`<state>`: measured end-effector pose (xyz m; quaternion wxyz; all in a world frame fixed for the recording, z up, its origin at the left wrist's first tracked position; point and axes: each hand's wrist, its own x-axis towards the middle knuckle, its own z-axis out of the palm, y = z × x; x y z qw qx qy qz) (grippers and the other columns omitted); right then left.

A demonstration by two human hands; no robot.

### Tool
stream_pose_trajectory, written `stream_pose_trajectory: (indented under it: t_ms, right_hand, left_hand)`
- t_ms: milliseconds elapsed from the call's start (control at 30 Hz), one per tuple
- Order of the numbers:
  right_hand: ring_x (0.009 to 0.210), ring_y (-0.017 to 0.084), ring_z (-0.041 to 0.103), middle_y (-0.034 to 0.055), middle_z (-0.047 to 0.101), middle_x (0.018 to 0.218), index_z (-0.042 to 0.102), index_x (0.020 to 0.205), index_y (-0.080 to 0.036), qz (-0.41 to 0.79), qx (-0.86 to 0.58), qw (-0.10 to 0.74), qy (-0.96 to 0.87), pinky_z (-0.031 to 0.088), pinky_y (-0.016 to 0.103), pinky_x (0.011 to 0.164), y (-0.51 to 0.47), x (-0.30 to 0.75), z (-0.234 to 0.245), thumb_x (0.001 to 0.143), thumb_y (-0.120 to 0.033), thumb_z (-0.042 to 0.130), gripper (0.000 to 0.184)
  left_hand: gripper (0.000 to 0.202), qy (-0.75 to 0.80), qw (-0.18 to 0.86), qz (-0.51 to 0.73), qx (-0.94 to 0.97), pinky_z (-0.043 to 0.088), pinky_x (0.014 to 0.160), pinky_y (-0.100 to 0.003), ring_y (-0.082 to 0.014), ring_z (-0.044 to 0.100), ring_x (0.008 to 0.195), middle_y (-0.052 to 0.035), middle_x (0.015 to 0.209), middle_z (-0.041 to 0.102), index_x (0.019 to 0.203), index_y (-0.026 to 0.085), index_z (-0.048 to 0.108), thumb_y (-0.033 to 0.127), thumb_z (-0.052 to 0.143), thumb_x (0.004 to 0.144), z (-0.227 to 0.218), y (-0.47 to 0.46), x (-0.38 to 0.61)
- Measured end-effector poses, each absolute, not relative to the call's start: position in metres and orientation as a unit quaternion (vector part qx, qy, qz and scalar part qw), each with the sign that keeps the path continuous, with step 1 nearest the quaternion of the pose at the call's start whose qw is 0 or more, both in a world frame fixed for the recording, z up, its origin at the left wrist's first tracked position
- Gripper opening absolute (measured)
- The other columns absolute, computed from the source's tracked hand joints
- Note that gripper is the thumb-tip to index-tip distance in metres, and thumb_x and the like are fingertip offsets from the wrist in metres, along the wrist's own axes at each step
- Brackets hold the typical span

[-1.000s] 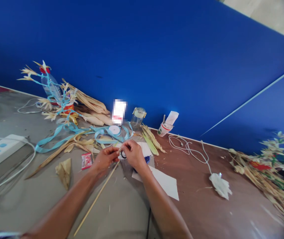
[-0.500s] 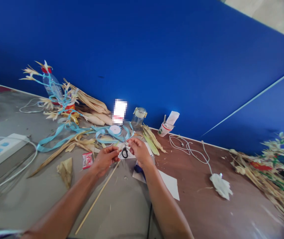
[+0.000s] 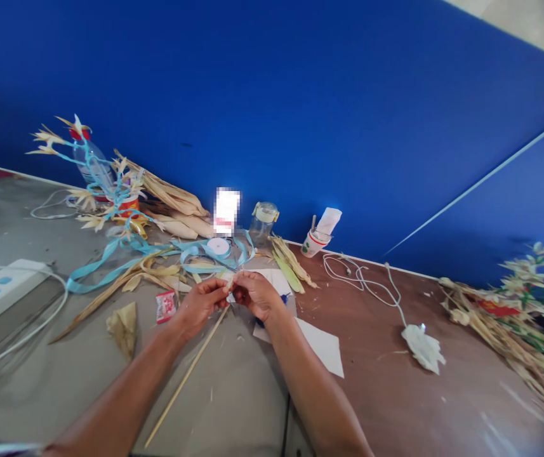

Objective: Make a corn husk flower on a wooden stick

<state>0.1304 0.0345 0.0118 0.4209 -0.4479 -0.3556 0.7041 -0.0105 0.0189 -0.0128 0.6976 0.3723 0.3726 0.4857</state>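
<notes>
the right hand (image 3: 257,295) had come in toward the left hand (image 3: 205,303) since half a second before, so that the fingertips of the two now met or nearly met, where a gap had shown between them. the left hand was pinching a small pale bit (image 3: 230,287) between thumb and forefinger. the right hand was curled, its fingertips at the same bit; whether it gripped anything could not be told. the stick (image 3: 186,376) ran from just under the left fingertips down toward the near edge of the worktop (image 3: 233,400); it was unclear whether the left hand held its top end or it only lay there.

a dark blue thing (image 3: 285,298) showed partly behind the right wrist, and a white sheet (image 3: 322,346) lay beside the right forearm. left of the left hand lay a red packet (image 3: 165,307) and, farther left, a folded husk (image 3: 123,327). beyond the hands were the blue ribbon (image 3: 93,279), a white spool (image 3: 218,246) and a lidded jar (image 3: 264,223), with a cup (image 3: 315,244) to the jar's right.
</notes>
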Motion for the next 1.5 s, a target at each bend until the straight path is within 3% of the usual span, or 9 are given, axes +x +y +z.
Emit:
stream_pose_trajectory:
  t_ms: [333, 567, 800, 933, 1167, 1300, 1500]
  right_hand:
    - [0.043, 0.007, 0.042, -0.0042, 0.054, 0.051, 0.054, 0.063, -0.017, 0.772, -0.437, 0.387, -0.252, 0.033, 0.021, 0.044, 0.039, 0.130, 0.002, 0.063, -0.024, 0.067, 0.015]
    - [0.041, 0.006, 0.039, -0.0060, 0.050, 0.051, 0.050, 0.063, -0.017, 0.767, -0.448, 0.397, -0.232, 0.030, 0.020, 0.043, 0.039, 0.130, 0.004, 0.066, -0.023, 0.066, 0.017]
    - [0.044, 0.005, 0.040, -0.0064, 0.052, 0.058, 0.054, 0.070, -0.017, 0.676, -0.474, 0.488, -0.282, 0.028, 0.020, 0.044, 0.038, 0.142, 0.019, 0.057, -0.028, 0.072, 0.024]
    - [0.046, 0.006, 0.039, -0.0063, 0.051, 0.059, 0.057, 0.071, -0.019, 0.571, -0.522, 0.501, -0.389, 0.027, 0.021, 0.046, 0.040, 0.159, 0.024, 0.063, -0.034, 0.065, 0.020]
    - [0.060, 0.012, 0.048, -0.0020, 0.057, 0.062, 0.062, 0.068, -0.019, 0.318, -0.612, 0.342, -0.638, 0.034, 0.025, 0.060, 0.033, 0.177, 0.019, 0.077, -0.030, 0.055, 0.015]
    - [0.071, 0.014, 0.055, 0.0017, 0.064, 0.072, 0.066, 0.075, -0.018, 0.259, -0.639, 0.255, -0.678, 0.036, 0.025, 0.066, 0.025, 0.175, 0.020, 0.081, -0.023, 0.051, 0.016]
    - [0.071, 0.015, 0.057, 0.0040, 0.067, 0.077, 0.066, 0.078, -0.018, 0.225, -0.646, 0.193, -0.704, 0.036, 0.025, 0.066, -0.002, 0.184, 0.027, 0.082, -0.024, 0.053, 0.014]
  left_hand:
    - [0.020, 0.362, 0.695, 0.497, 0.374, 0.043, 0.058, -0.019, -0.0088, 0.053, 0.061, -0.0023, 0.072, 0.064, 0.072, 0.015, 0.072, 0.029, 0.082, 0.061, -0.015, 0.019, -0.012]
    - [0.022, 0.352, 0.702, 0.516, 0.341, 0.044, 0.059, -0.020, -0.0080, 0.054, 0.060, -0.0001, 0.067, 0.063, 0.071, 0.015, 0.071, 0.027, 0.083, 0.058, -0.011, 0.018, -0.013]
    - [0.026, 0.354, 0.697, 0.551, 0.292, 0.046, 0.059, -0.021, -0.0079, 0.055, 0.059, 0.0003, 0.068, 0.063, 0.072, 0.015, 0.070, 0.026, 0.086, 0.055, -0.011, 0.021, -0.015]
    - [0.028, 0.364, 0.692, 0.564, 0.265, 0.047, 0.059, -0.020, -0.0067, 0.055, 0.056, 0.0014, 0.066, 0.062, 0.070, 0.014, 0.068, 0.027, 0.087, 0.052, -0.012, 0.023, -0.016]
    - [0.027, 0.359, 0.693, 0.562, 0.273, 0.046, 0.056, -0.018, -0.0064, 0.056, 0.056, 0.0013, 0.067, 0.062, 0.071, 0.014, 0.069, 0.027, 0.086, 0.054, -0.013, 0.024, -0.018]
    - [0.026, 0.354, 0.691, 0.571, 0.266, 0.047, 0.055, -0.017, -0.0058, 0.054, 0.055, 0.0002, 0.069, 0.064, 0.072, 0.013, 0.069, 0.025, 0.085, 0.054, -0.012, 0.024, -0.019]
    - [0.024, 0.359, 0.691, 0.584, 0.230, 0.047, 0.053, -0.018, -0.0063, 0.054, 0.052, 0.0000, 0.066, 0.064, 0.068, 0.013, 0.068, 0.019, 0.085, 0.052, -0.007, 0.024, -0.019]
